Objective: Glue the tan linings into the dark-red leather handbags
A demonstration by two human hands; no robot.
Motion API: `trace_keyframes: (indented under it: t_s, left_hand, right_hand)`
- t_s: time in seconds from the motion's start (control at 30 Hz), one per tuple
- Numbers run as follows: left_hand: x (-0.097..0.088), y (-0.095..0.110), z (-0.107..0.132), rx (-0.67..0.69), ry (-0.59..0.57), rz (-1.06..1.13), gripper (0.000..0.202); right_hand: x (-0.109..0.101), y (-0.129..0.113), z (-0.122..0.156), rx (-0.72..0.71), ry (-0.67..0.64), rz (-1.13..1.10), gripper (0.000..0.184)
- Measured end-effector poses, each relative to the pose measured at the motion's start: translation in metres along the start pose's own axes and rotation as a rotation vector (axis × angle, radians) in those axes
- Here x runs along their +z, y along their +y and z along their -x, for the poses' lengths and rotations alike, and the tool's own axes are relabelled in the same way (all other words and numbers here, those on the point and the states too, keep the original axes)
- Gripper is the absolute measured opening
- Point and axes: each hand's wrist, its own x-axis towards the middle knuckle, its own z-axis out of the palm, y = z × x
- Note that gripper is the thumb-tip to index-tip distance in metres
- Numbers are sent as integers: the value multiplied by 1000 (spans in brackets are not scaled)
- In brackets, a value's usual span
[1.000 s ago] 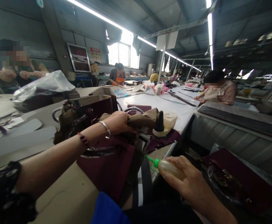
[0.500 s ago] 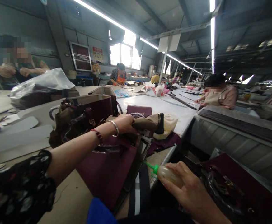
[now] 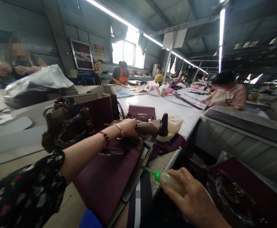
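My left hand (image 3: 128,128) reaches forward over a maroon handbag (image 3: 107,177) and is closed on a tan piece of wrapping material (image 3: 148,127) stuffed in its open top. My right hand (image 3: 190,196), low at the front right, grips a small translucent squeeze bottle (image 3: 169,181) with a green nozzle pointing left toward the bag's edge. A black cone-tipped glue bottle (image 3: 164,126) stands just past the tan material.
More maroon bags (image 3: 91,114) stand to the left, one flat purse (image 3: 141,112) lies ahead, another bag (image 3: 243,190) sits at my right. A plastic-wrapped bundle (image 3: 36,83) lies far left. Other people work along the long white table (image 3: 167,107) and beyond.
The view has shifted slightly; my left arm extends further into frame, still holding the tan material. My right hand with the squeeze bottle has dropped a little lower.
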Motion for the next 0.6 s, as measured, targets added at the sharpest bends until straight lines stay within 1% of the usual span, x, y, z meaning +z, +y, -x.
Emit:
trace_keyframes:
  t_s: [0.17,0.3,0.37,0.5,0.53,0.6]
  left_hand:
    - [2,0,-4,-13,-12,-3,46]
    - [7,-3,-9,-18,-20,7,46]
    - [11,-5,-11,-24,-17,12,46]
    - [15,-7,-16,-27,-11,10,46]
    - [15,-7,-16,-23,-12,8,46]
    - [15,-7,-16,-12,-16,1,46]
  right_hand:
    - [2,8,0,3,45,-5,25]
    - [8,8,7,-39,-13,12,26]
    - [12,6,9,-63,-13,0,27]
    - [15,6,10,-16,32,-33,24]
    - [16,6,10,-14,23,-35,24]
    - [16,7,12,-29,-54,-31,25]
